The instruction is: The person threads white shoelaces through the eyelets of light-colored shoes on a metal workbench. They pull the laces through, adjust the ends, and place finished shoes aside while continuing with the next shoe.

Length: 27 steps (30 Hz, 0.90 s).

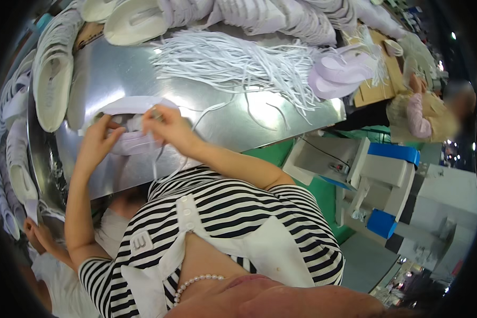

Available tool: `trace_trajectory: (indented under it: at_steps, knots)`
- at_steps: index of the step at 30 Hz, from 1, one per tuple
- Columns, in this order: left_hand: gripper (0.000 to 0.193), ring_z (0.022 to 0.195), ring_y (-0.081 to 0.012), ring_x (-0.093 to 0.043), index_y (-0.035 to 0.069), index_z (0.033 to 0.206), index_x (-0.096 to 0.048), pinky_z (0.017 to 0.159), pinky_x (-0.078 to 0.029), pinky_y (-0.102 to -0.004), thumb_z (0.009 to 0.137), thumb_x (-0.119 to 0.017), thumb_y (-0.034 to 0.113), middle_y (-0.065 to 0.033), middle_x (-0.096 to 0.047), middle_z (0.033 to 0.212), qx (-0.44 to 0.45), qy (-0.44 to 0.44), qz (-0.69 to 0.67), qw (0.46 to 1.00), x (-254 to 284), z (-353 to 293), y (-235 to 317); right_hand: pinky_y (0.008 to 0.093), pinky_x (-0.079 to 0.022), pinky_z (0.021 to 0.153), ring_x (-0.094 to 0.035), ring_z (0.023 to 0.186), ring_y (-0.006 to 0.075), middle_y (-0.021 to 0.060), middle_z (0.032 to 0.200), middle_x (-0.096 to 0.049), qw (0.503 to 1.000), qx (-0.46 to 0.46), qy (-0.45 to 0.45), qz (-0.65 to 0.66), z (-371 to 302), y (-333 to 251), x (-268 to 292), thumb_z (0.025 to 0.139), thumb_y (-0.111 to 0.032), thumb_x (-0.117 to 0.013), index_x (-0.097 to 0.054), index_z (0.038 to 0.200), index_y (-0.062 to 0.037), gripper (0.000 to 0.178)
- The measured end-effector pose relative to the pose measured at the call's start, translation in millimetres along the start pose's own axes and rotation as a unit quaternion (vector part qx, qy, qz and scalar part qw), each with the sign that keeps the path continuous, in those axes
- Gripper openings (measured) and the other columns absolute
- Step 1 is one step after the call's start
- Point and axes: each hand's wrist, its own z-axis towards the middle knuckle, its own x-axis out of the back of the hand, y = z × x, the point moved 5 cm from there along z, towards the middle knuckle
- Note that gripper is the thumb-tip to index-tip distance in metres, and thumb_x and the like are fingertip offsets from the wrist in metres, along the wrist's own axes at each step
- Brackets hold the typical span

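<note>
A white shoe upper (131, 144) with a pale lilac tint lies on the metal table in front of me. At its left end my left hand (98, 142) grips the edge between curled fingers and thumb. My right hand (169, 129) is over the upper's right part, its fingertips pinched together on a thin white shoelace. Part of that shoelace (155, 161) dangles below the right hand toward the table's near edge. The fingers hide the eyelets and just where the lace passes through.
A heap of white shoelaces (222, 59) spreads across the metal table (108, 66). Lilac shoe parts (340, 74) sit right of it. Stacked white shoes (53, 90) line the left and far sides. Another person's hands (40, 236) work at lower left; a co-worker (416, 114) is at right.
</note>
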Motion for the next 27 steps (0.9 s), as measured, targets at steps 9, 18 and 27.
trace_trajectory:
  at_steps: [9, 18, 27]
  knots:
    - [0.058, 0.113, -0.0186, -0.057, 0.002, 0.131, -0.056, 0.104, -0.043, -0.0337, 0.097, -0.057, 0.049, -0.0074, -0.061, 0.124, 0.130, -0.254, -0.619, 0.732, -158, 37, 106, 0.0191, -0.025, 0.042, -0.038, 0.045, 0.0025, -0.0029, 0.064, -0.057, 0.965, 0.030, 0.221, -0.140, -67, -23, 104, 0.092, -0.017, -0.067, -0.065, 0.090, -0.0050, 0.013]
    - [0.047, 0.111, -0.0168, -0.057, 0.000, 0.131, -0.056, 0.100, -0.045, -0.0309, 0.103, -0.048, 0.038, -0.0073, -0.063, 0.122, 0.136, -0.061, -0.734, 0.663, -152, 31, 128, 0.0188, -0.032, 0.045, -0.045, 0.052, 0.0022, 0.0014, 0.075, -0.068, 0.980, 0.022, 0.152, -0.130, -61, -76, 78, 0.091, -0.014, -0.067, -0.067, 0.092, -0.0027, 0.011]
    - [0.041, 0.093, -0.0083, -0.057, 0.004, 0.118, -0.068, 0.085, -0.045, -0.0231, 0.103, -0.049, 0.037, -0.0002, -0.065, 0.106, 0.050, -0.006, -0.594, 0.803, -141, 18, 133, 0.0188, -0.039, 0.050, -0.051, 0.055, 0.0036, 0.0016, 0.071, -0.069, 0.971, -0.058, 0.123, -0.195, -62, -73, 79, 0.088, -0.014, -0.068, -0.069, 0.090, -0.0015, 0.013]
